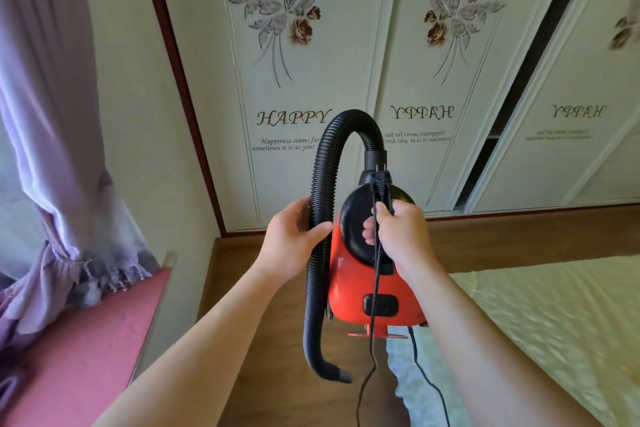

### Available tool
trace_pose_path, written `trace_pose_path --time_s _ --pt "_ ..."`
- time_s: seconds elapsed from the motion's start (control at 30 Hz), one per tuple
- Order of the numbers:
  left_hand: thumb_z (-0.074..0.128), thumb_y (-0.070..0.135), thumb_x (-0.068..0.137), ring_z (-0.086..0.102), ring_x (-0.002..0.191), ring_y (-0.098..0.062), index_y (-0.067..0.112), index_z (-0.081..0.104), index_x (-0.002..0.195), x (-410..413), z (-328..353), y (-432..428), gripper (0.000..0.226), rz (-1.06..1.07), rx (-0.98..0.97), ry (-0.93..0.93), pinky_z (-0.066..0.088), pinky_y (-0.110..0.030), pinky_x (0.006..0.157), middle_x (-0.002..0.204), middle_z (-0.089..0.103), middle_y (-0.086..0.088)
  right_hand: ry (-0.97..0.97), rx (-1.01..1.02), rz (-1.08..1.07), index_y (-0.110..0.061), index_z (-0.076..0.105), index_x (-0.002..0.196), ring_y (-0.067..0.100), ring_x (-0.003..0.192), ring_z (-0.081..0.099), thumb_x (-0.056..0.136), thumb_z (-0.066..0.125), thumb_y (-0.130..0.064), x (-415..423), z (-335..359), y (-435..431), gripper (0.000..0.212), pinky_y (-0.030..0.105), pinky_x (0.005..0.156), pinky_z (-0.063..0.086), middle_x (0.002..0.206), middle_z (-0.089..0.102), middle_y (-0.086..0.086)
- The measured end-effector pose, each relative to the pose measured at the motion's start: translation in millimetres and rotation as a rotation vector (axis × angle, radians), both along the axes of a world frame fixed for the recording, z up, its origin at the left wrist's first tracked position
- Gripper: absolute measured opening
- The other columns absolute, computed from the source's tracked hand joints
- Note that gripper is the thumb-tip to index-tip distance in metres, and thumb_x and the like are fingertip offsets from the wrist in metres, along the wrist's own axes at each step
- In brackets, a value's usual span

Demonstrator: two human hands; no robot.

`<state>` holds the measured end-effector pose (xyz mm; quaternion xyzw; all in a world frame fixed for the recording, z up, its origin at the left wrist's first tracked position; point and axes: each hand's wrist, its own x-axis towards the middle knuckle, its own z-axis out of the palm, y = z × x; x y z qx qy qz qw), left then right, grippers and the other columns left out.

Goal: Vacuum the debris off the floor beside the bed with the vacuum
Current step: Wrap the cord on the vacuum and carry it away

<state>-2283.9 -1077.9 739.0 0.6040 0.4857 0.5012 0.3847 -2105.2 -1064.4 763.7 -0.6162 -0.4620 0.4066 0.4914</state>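
Over narrow floor (239, 274) between left ledge (86, 340) and right bed (554, 322), grips hose (322, 166) with left hand (294, 239), vacuum (349, 288) handle with right hand (398, 236).

Lilac curtain (52, 114), floral wardrobe doors (294, 45)

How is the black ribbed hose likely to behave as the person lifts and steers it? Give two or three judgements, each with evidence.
Probably floppy: the hose arches over from the vacuum and hangs down. Its ribs likely give the left hand a sure grip. The free nozzle end may swing, since nothing holds it.
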Motion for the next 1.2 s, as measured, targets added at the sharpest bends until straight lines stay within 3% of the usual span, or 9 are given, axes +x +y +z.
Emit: trace_pose_path --time_s 0.2,0.37,0.5,0.63,0.77,0.9,1.07,1.13,1.2 --pt "0.071 0.019 0.094 0.07 0.098 0.0 0.021 0.066 0.121 -25.5 -16.5 83.7 0.028 -0.043 0.016 0.044 0.056 -0.036 0.097 0.105 0.074 0.014 -0.026 0.001 -0.081 0.004 0.061 0.097 0.025 0.062 0.064 0.106 0.045 -0.014 -26.5 -7.0 68.7 0.026 0.046 0.068 0.06 0.074 0.065 0.014" --pt "0.062 0.019 0.099 0.07 0.099 -0.009 0.039 0.057 0.129 -43.0 -17.7 157.4 0.036 -0.166 0.021 0.101 0.056 -0.043 0.097 0.11 0.072 0.015 -0.024 0.015 -0.199 0.004 0.061 0.094 0.023 0.059 0.063 0.105 0.045 -0.014 -43.2 -11.1 129.6 0.027 0.042 0.063 0.058 0.072 0.065 0.013" --pt "0.057 -0.001 0.096 0.065 0.097 -0.004 0.051 0.053 0.126 -42.5 -5.9 208.5 0.06 -0.311 -0.003 0.11 0.053 -0.033 0.097 0.108 0.07 0.023 0.001 0.014 -0.237 0.002 0.061 0.093 0.023 0.059 0.062 0.106 0.045 -0.014 -41.0 -3.2 168.7 0.026 0.039 0.06 0.056 0.072 0.065 0.013" --pt "0.056 -0.006 0.096 0.062 0.089 0.007 0.04 0.053 0.126 -23.7 1.3 262.8 0.056 -0.335 0.059 0.104 0.046 -0.012 0.083 0.093 0.066 0.032 -0.007 0.022 -0.242 -0.001 0.061 0.092 0.025 0.06 0.061 0.106 0.044 -0.014 -25.6 -0.3 218.4 0.026 0.04 0.062 0.056 0.071 0.066 0.011" --pt "0.057 -0.002 0.097 0.059 0.084 0.003 0.033 0.056 0.126 7.4 -5.6 323.5 0.045 -0.338 0.081 0.107 0.046 -0.014 0.081 0.087 0.063 0.027 -0.008 0.02 -0.259 0.001 0.062 0.096 0.023 0.06 0.065 0.106 0.045 -0.016 2.8 -10.2 277.4 0.026 0.044 0.068 0.059 0.075 0.068 0.013" --pt "0.061 0.002 0.096 0.066 0.094 -0.004 0.034 0.057 0.133 43.4 -12.3 380.2 0.048 -0.304 0.07 0.091 0.052 -0.022 0.088 0.099 0.07 0.02 0.002 0.013 -0.276 0.001 0.063 0.096 0.023 0.061 0.067 0.105 0.046 -0.017 38.8 -15.8 335.2 0.026 0.046 0.072 0.06 0.074 0.069 0.012" --pt "0.067 0.005 0.095 0.068 0.1 0.0 0.037 0.063 0.118 87.7 -4.5 446.8 0.039 -0.235 0.034 0.046 0.054 -0.025 0.096 0.104 0.074 0.018 0.014 0.029 -0.302 -0.004 0.064 0.093 0.023 0.064 0.07 0.106 0.046 -0.018 81.4 -5.3 398.4 0.026 0.046 0.075 0.062 0.075 0.071 0.011" --pt "0.066 0.008 0.096 0.067 0.097 0.005 0.026 0.066 0.122 104.3 2.1 473.1 0.031 -0.244 0.027 0.049 0.054 -0.017 0.091 0.103 0.072 0.019 0.011 0.045 -0.317 -0.005 0.064 0.093 0.022 0.065 0.071 0.106 0.046 -0.018 96.9 1.8 421.2 0.026 0.043 0.074 0.062 0.076 0.071 0.011" --pt "0.065 0.012 0.097 0.067 0.092 0.007 0.029 0.065 0.122 120.9 8.3 500.1 0.03 -0.265 0.019 0.056 0.051 -0.009 0.082 0.099 0.072 0.019 0.012 0.056 -0.341 -0.007 0.065 0.093 0.021 0.067 0.072 0.106 0.046 -0.02 113.3 6.7 445.3 0.025 0.041 0.073 0.063 0.076 0.072 0.009"
